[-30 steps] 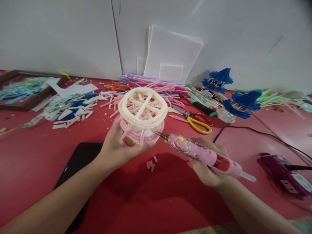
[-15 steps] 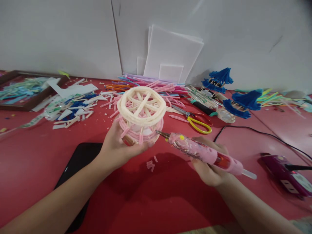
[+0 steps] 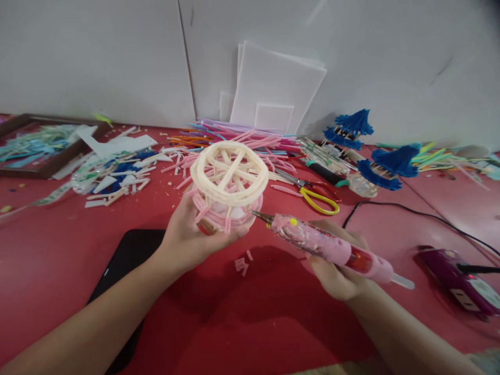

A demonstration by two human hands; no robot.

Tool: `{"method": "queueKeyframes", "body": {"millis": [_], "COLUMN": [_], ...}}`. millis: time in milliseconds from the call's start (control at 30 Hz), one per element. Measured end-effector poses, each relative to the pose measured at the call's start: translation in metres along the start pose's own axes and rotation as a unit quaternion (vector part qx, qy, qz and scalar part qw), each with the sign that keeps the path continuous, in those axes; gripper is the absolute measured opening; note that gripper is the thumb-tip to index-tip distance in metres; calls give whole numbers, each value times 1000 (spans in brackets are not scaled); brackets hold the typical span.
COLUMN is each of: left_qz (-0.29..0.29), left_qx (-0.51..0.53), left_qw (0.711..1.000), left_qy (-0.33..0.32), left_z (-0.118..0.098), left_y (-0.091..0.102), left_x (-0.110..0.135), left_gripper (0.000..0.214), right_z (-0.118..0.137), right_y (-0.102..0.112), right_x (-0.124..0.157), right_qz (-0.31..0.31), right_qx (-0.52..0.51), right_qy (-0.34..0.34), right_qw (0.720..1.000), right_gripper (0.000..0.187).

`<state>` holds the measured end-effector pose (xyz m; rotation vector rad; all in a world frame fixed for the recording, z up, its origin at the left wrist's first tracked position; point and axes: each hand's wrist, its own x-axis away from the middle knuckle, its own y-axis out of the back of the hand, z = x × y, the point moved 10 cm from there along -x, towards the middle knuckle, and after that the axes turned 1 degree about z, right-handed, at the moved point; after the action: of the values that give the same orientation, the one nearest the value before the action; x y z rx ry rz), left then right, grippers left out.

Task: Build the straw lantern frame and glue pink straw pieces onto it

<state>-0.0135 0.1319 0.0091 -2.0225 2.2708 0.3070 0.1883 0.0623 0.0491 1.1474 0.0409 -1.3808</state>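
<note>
My left hand grips the lower part of a small pipe-cleaner model above the table. Its top is a cream ring with crossing spokes like a wheel, and pink strands wrap the tier beneath. In my right hand is a pink hot glue gun, a clear glue stick poking out of its back end. The metal nozzle points left at the model's pink tier, at or very near its right edge; I cannot tell whether they touch. Several short pink offcuts lie on the red table below.
A black phone-like slab lies by my left forearm. Behind the model are pipe cleaners and yellow-handled scissors. Two blue-roofed models stand back right. A purple power strip sits at right, and a brown frame at left.
The pipe-cleaner model has shifted and tilted very slightly to the right in my left hand. The glue gun has moved a little to the right and down with it.
</note>
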Motion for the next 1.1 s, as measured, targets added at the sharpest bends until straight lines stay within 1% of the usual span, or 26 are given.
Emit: {"method": "queueKeyframes", "body": {"millis": [133,267,433,533,667,767,933,1000,1100], "left_qz": [1,-11,-21,-24,-42,-57,-49,-54,-53], "left_qx": [-42,-54,-23,-5,-23,-31,-29,-19,2], "left_qw": [999,998,999,1000,999,998,998,998,999], "left_qy": [-11,-12,7,6,-11,-12,-12,-6,10], "left_z": [4,6,6,5,2,3,7,7,5], "left_y": [3,6,5,5,9,13,13,14,12], "left_x": [-1,0,1,2,2,2,1,2,1], "left_gripper": [63,63,60,63,64,64,67,70,74], "right_z": [-2,-2,-2,-3,-6,-12,-18,-19,-20], "right_y": [-2,-4,-2,-4,-4,-6,-6,-7,-10], "right_x": [-1,-1,0,0,4,9,15,13,10], "right_qz": [10,22,14,13,-7,-6,-17,-16,2], "right_qx": [1,-2,1,14,-6,-14,-1,-8,-13], "right_qy": [-19,-18,-14,-20,-26,-32,-56,-67,-72], "right_qw": [1000,1000,1000,1000,1000,999,998,998,997], "right_gripper": [13,14,12,12,12,10,8,8,12]}}
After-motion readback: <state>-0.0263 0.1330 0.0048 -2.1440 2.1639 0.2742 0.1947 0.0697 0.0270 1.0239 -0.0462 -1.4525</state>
